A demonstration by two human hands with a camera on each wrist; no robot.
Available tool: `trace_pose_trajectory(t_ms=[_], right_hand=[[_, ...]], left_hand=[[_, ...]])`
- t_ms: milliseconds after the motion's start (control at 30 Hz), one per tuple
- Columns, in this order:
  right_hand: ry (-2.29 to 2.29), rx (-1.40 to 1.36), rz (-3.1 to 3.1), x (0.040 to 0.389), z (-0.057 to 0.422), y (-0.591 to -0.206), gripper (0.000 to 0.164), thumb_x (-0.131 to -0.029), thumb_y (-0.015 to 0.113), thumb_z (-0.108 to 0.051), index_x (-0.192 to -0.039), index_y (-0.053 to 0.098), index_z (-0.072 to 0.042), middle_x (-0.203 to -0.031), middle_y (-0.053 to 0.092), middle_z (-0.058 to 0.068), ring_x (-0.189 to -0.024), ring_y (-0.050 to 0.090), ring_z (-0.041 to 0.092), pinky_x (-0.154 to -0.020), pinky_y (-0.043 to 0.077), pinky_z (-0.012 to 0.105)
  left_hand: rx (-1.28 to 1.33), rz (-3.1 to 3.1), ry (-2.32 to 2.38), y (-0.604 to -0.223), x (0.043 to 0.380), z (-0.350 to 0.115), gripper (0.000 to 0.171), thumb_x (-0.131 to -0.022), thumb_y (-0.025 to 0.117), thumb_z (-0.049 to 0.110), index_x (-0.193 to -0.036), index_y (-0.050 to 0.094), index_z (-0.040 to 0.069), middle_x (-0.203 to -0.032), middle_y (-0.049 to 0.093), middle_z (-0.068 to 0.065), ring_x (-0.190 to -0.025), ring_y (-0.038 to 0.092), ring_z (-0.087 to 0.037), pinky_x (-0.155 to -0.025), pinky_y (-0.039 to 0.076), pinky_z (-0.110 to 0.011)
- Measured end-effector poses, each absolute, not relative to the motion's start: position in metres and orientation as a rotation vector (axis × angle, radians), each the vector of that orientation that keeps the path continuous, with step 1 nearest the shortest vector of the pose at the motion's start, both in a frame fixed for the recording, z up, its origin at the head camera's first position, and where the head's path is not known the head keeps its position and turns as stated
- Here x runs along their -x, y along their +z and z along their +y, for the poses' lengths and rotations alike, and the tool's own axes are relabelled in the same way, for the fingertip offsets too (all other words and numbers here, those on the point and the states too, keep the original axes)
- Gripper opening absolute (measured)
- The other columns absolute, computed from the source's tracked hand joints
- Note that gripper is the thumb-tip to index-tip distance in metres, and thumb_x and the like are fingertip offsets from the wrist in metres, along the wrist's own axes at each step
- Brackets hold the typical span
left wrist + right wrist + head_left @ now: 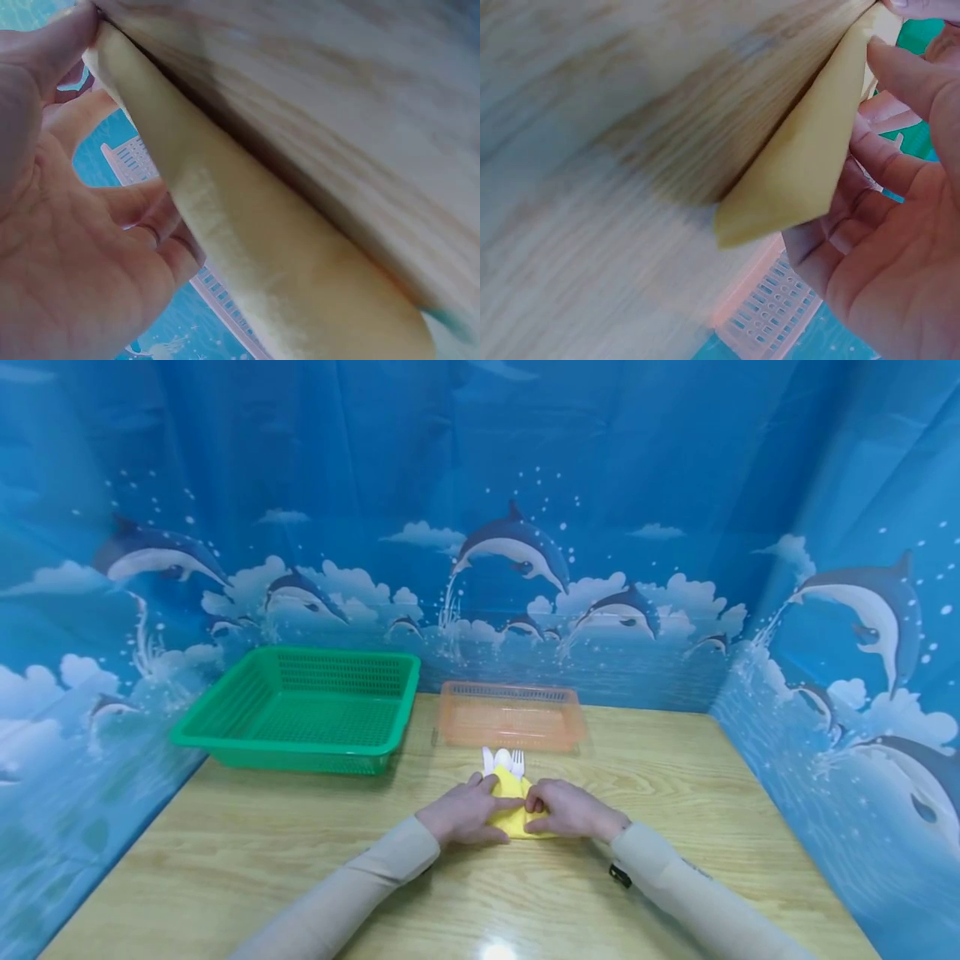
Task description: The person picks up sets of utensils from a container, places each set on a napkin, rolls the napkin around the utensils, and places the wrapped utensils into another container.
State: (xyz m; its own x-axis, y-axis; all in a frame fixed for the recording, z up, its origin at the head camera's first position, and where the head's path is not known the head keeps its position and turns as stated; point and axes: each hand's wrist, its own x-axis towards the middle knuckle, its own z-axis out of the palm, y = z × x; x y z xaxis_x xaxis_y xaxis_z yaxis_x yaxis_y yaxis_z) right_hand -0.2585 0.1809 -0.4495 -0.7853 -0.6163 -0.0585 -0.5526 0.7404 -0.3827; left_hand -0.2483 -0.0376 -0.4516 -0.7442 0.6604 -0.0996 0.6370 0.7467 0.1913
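A folded yellow napkin lies on the table, with a white knife, a white spoon and a white fork side by side, their upper ends sticking out of it. My left hand rests over the napkin's left side, fingers spread and fairly straight. From the right, my right hand pinches the napkin's right part, its fingers curled. The right wrist view shows the thumb on the near side of the napkin and other fingers behind it. The cutlery's lower ends are hidden inside the napkin.
An orange basket stands just behind the cutlery. To its left is a larger green basket at the back of the wooden table. A blue curtain printed with dolphins hangs along the back and sides.
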Motion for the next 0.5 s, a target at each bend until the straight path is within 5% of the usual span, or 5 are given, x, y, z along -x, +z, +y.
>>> trace_pose_trajectory(t_ms=[267, 500], right_hand=[[-0.468, 0.922, 2.759, 0.2574, 0.1805, -0.4488, 0.028, -0.082, 0.078, -0.037, -0.095, 0.065, -0.016, -0.090, 0.061, -0.005, -0.081, 0.055, 0.009, -0.071, 0.050, 0.024], [-0.286, 1.117, 2.814, 0.2541, 0.1819, -0.4484, 0.033, -0.083, 0.077, -0.037, -0.104, 0.071, -0.012, -0.102, 0.066, -0.002, -0.090, 0.060, 0.011, -0.081, 0.054, 0.028]], left_hand=[[-1.078, 2.767, 0.218, -0.4508, 0.2498, -0.0400, 0.046, -0.101, 0.048, 0.047, -0.146, 0.044, 0.039, -0.143, 0.047, -0.015, -0.121, 0.051, -0.031, -0.099, 0.050, -0.046], [-1.065, 2.744, 0.270, -0.4495, 0.2524, -0.0408, 0.049, -0.098, 0.053, 0.046, -0.146, 0.045, 0.036, -0.147, 0.043, -0.017, -0.129, 0.047, -0.038, -0.100, 0.050, -0.048]])
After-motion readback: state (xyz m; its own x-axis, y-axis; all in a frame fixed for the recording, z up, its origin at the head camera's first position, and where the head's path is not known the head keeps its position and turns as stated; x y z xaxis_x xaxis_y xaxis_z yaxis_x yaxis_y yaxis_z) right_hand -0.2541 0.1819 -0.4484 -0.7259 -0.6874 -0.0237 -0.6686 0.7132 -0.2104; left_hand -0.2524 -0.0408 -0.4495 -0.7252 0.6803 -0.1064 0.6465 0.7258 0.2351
